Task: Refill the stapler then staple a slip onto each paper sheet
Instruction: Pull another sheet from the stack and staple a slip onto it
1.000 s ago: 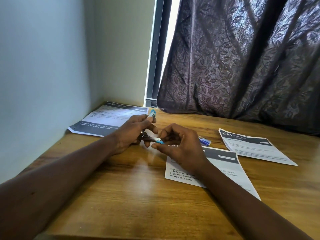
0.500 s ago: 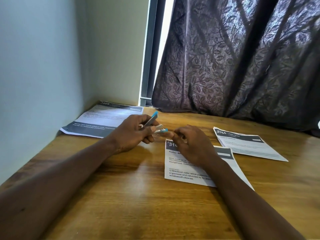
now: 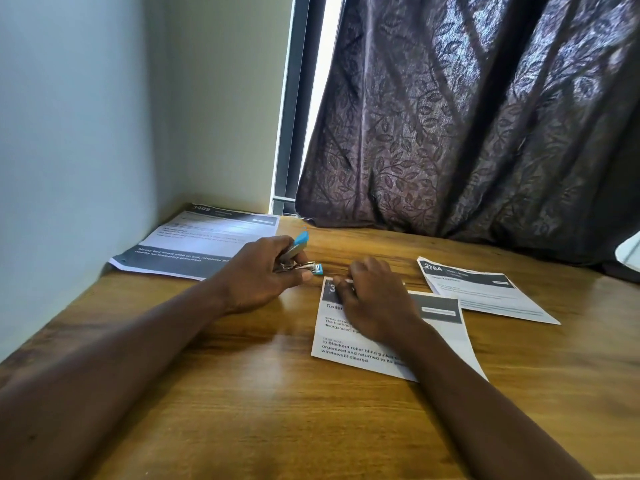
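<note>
left of middle sheet [image 3: 441, 341], open stapler [image 3: 300, 260]

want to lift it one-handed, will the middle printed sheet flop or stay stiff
The thin white printed paper sheet lies flat, so it would likely droop. It probably slides easily on the smooth wooden table.

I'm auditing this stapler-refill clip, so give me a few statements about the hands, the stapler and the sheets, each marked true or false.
1. The left hand holds the stapler, which is hinged open. True.
2. The right hand lies over the sheet marked 2764. False: it is over the middle sheet; the sheet marked 2764 lies apart, to its right.
3. Three printed sheets lie on the table. True.
4. The right hand is flat and open. False: its fingers are curled and seem to pinch a thin pale strip.
</note>
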